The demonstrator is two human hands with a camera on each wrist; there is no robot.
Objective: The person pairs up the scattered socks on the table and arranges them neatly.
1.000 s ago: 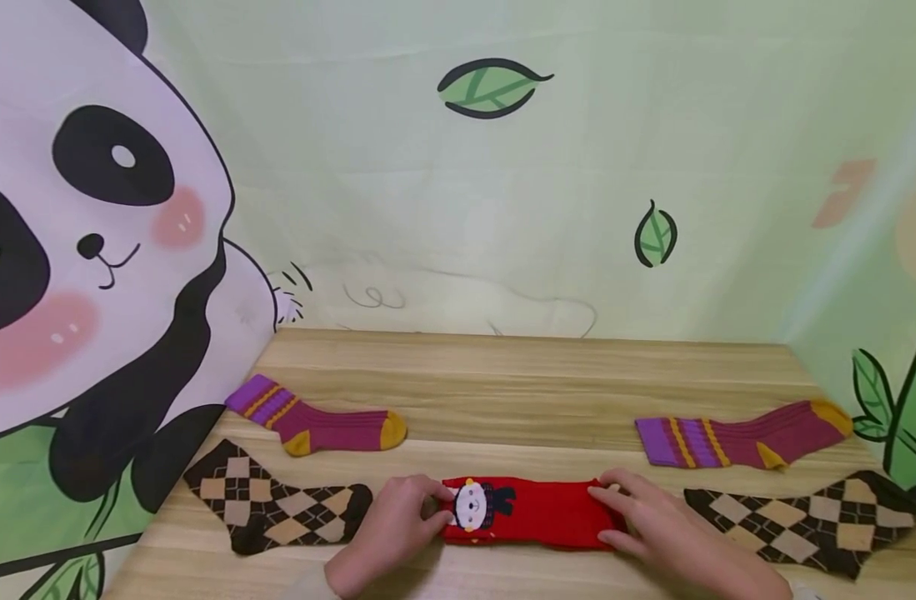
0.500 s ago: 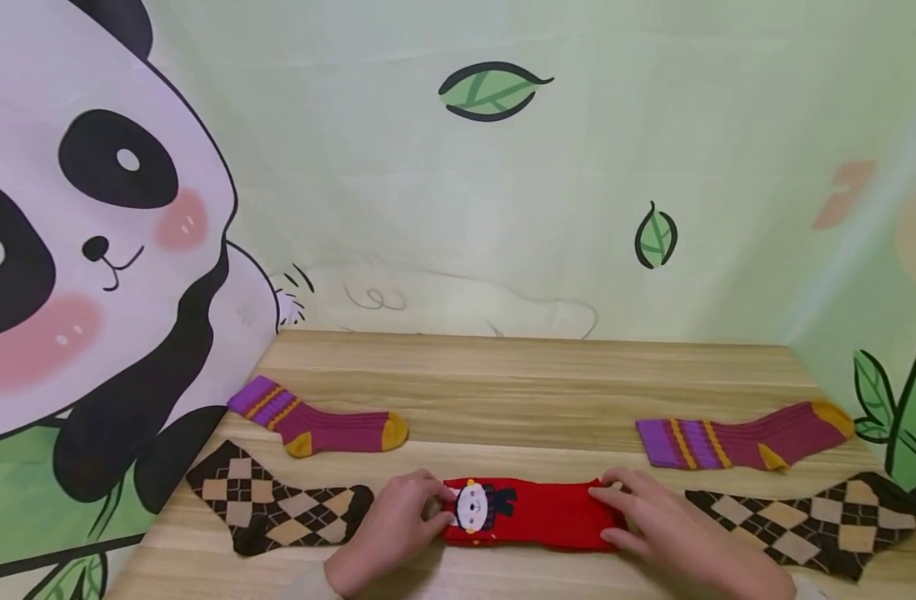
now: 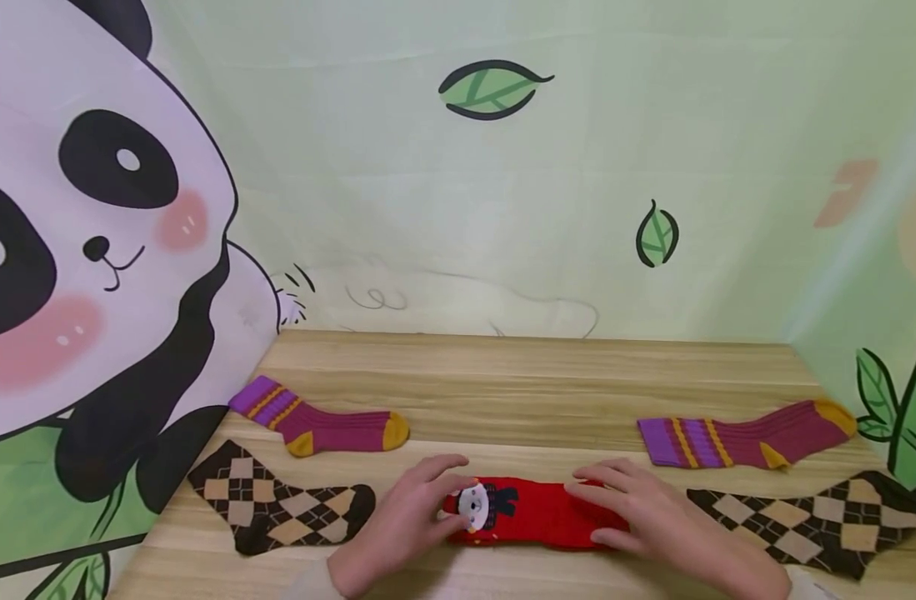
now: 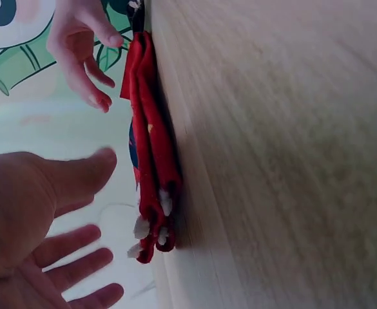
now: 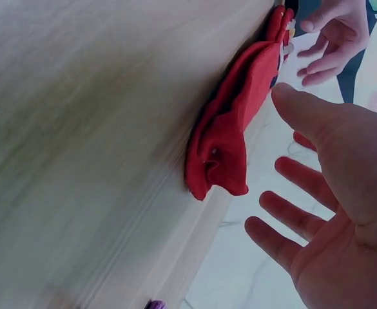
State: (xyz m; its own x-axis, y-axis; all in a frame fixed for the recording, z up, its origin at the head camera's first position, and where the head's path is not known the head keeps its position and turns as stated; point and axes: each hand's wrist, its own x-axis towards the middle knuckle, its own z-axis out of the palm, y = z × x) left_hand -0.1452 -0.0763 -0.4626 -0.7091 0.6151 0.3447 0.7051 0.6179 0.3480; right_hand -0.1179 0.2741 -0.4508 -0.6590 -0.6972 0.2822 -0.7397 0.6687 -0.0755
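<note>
A flat bundle of red socks with a white animal face and dark scarf lies at the table's front middle. The left wrist view shows red socks stacked in layers, with small white tufts at the near end. My left hand hovers over the face end, fingers spread and apart from the fabric. Above the other end, my right hand is held with loosely bent fingers. Daylight shows between the right hand and the red fabric in the right wrist view. Neither hand holds anything.
Purple-and-yellow socks lie farther back, one left, one right. Nearer, black-and-tan argyle socks lie beside each hand, left and right. A printed cloth backdrop stands along the wooden table's back and sides.
Both hands have let go of the red socks' ends. They have risen a little and moved inward over the socks, which stay in place.
</note>
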